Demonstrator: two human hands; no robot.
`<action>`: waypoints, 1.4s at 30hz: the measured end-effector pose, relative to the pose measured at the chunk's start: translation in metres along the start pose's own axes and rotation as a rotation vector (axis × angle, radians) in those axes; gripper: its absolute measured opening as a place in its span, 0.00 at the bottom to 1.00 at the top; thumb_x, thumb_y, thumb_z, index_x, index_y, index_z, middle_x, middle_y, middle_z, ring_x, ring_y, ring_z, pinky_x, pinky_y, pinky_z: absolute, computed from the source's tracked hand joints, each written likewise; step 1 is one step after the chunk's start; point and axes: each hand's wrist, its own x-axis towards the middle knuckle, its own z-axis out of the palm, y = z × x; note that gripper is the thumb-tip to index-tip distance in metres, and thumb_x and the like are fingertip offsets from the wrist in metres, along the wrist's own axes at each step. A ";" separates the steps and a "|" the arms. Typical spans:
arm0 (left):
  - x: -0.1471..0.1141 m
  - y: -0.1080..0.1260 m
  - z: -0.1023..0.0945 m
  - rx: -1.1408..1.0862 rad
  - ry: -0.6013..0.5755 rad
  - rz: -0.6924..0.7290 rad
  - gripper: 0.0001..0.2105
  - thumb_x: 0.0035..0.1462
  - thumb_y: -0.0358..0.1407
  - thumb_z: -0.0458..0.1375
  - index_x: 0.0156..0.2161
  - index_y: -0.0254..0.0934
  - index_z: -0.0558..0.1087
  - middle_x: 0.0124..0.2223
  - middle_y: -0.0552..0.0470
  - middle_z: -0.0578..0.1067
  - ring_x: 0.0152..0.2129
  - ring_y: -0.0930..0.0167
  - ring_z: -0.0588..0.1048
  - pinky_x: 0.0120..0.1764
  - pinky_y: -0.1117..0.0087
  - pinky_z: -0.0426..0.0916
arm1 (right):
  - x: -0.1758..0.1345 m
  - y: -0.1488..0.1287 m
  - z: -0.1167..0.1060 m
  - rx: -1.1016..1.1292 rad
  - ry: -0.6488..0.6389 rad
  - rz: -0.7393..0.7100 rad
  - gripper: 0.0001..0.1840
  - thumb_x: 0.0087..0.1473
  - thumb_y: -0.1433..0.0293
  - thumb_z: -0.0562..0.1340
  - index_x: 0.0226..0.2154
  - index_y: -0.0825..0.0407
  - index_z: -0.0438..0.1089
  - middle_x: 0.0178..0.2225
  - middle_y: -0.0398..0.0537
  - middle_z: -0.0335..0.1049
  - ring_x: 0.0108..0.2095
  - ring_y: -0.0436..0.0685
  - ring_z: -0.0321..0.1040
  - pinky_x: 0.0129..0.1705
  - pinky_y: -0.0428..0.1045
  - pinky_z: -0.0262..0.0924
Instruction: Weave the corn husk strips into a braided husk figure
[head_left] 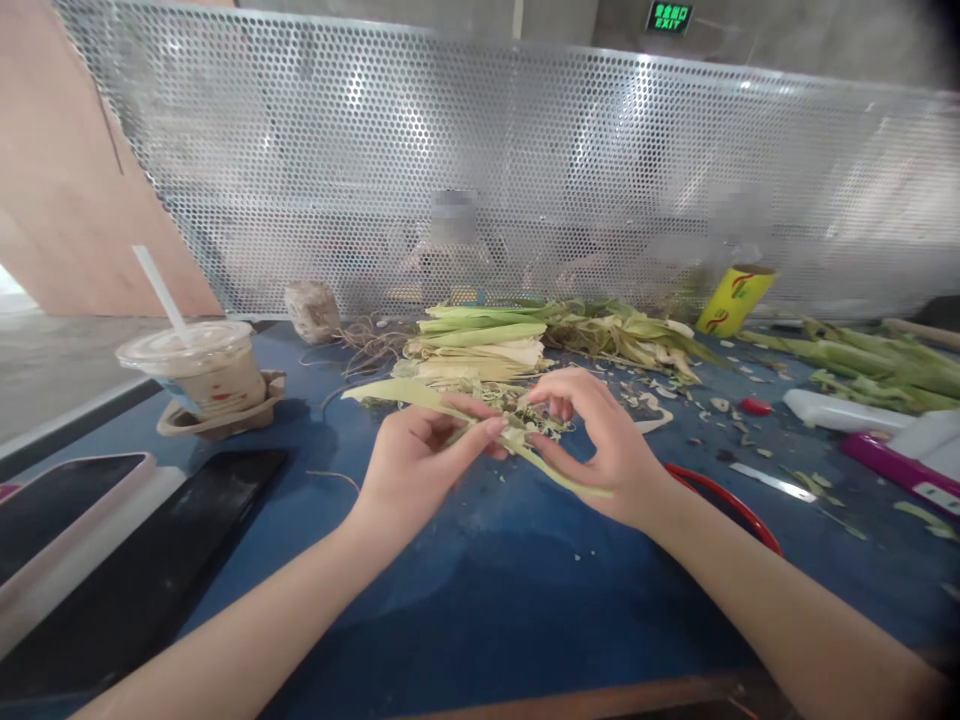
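My left hand (412, 455) is closed, its thumb and fingers pinching a pale green corn husk (396, 390). One broad end of the husk sticks out to the left, and a narrow strip runs down to the right, by my right thumb. My right hand (607, 440) is close beside the pinched part, with its thumb and bent fingers apart. Whether its fingertips touch the husk is hard to see. Behind my hands lies a stack of flattened corn husks (484, 335), with curly green scraps in front of it.
To the left are a lidded drink cup (217, 370) in a cardboard holder, a phone (67, 510) and a black tablet-like slab (150, 560). At right lie a metal blade (772, 482), a red-handled tool (731, 510), a glue gun (900, 470) and more husks (885, 360). A perforated metal screen (487, 150) stands behind.
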 end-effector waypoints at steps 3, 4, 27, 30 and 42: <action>-0.001 -0.002 0.001 0.199 -0.059 0.006 0.14 0.48 0.43 0.57 0.22 0.34 0.75 0.16 0.55 0.70 0.11 0.78 0.61 0.15 0.77 0.55 | 0.000 0.005 0.003 -0.095 -0.114 -0.066 0.10 0.53 0.68 0.57 0.39 0.53 0.64 0.39 0.52 0.67 0.42 0.56 0.61 0.44 0.51 0.55; -0.001 -0.002 0.002 0.254 -0.068 0.030 0.14 0.49 0.42 0.56 0.22 0.34 0.76 0.18 0.54 0.72 0.13 0.77 0.63 0.17 0.77 0.56 | 0.000 0.007 0.004 -0.113 -0.160 -0.089 0.07 0.54 0.68 0.56 0.36 0.52 0.66 0.36 0.50 0.69 0.40 0.55 0.62 0.43 0.51 0.55; 0.008 0.001 0.002 -0.376 -0.284 -0.366 0.14 0.55 0.41 0.52 0.38 0.31 0.71 0.29 0.43 0.79 0.28 0.64 0.78 0.18 0.75 0.69 | 0.005 0.016 -0.008 -0.307 -0.090 -0.098 0.10 0.56 0.69 0.53 0.33 0.49 0.71 0.30 0.46 0.74 0.37 0.56 0.63 0.41 0.53 0.50; 0.006 0.003 0.003 -0.278 -0.266 -0.337 0.15 0.54 0.40 0.53 0.43 0.33 0.70 0.32 0.44 0.79 0.27 0.65 0.78 0.17 0.75 0.70 | 0.004 0.015 -0.005 -0.282 -0.094 -0.107 0.09 0.55 0.67 0.55 0.36 0.50 0.69 0.34 0.48 0.73 0.39 0.56 0.63 0.43 0.54 0.50; 0.009 -0.001 0.002 -0.081 -0.282 -0.291 0.16 0.57 0.39 0.48 0.48 0.37 0.69 0.22 0.52 0.77 0.09 0.77 0.71 0.09 0.83 0.53 | 0.005 0.011 -0.009 -0.199 -0.181 -0.047 0.10 0.54 0.70 0.55 0.25 0.50 0.69 0.24 0.43 0.70 0.31 0.52 0.62 0.43 0.55 0.44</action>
